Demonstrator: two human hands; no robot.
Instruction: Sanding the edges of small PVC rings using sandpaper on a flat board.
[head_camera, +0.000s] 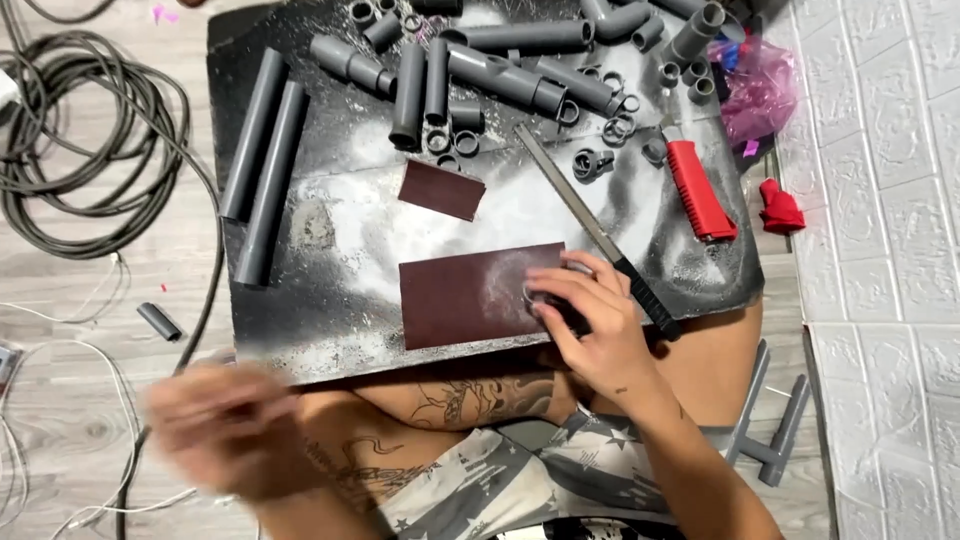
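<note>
My right hand (590, 320) presses a small grey pipe ring (532, 295) onto the right end of a large brown sandpaper sheet (460, 295) lying on a dusty black board (330, 300) across my lap. My left hand (225, 425) is blurred at the lower left, below the board's front edge; I cannot tell whether it holds anything. A long metal file (590, 225) with a black handle lies diagonally just beyond my right hand.
A smaller sandpaper piece (442, 189) lies mid-board. Two long grey pipes (262, 165) lie at the left; several pipe pieces and rings (500, 70) crowd the far edge. A red utility knife (698, 188) is right. Coiled cable (80, 140) lies on the floor, left.
</note>
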